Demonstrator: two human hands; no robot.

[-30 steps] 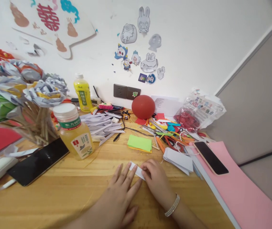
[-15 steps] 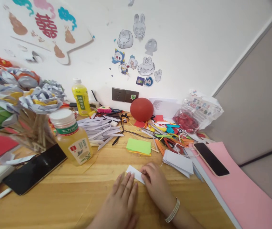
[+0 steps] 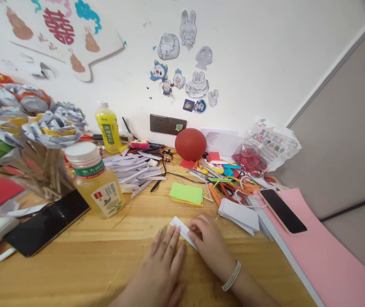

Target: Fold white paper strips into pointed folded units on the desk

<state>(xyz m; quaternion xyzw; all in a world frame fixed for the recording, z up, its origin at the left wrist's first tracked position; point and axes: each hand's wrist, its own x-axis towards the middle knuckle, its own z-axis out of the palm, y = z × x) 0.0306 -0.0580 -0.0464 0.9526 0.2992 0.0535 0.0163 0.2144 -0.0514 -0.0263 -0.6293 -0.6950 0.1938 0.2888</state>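
A narrow piece of white paper (image 3: 181,230), apparently folded, lies slanted on the wooden table in front of me. My left hand (image 3: 161,266) rests flat with its fingers stretched out, the fingertips at the paper's left edge. Curled over the other side is my right hand (image 3: 208,241), its thumb and fingers pinched at the paper's right edge; a silvery bracelet circles that wrist. Beyond the paper lies a stack of green and orange paper slips (image 3: 186,194). To the right of it is a stack of white paper slips (image 3: 239,215).
A juice bottle (image 3: 96,183), a yellow bottle (image 3: 108,128) and a black phone (image 3: 48,224) stand or lie left. Folded white strips (image 3: 134,170) and a red balloon (image 3: 190,144) are at the back. Another phone (image 3: 283,211) lies on pink sheets (image 3: 336,256) at right.
The paper between my hands looks narrower and is turned a little steeper. My right thumb and fingers have shifted slightly along its edge; my left hand stays nearly in place.
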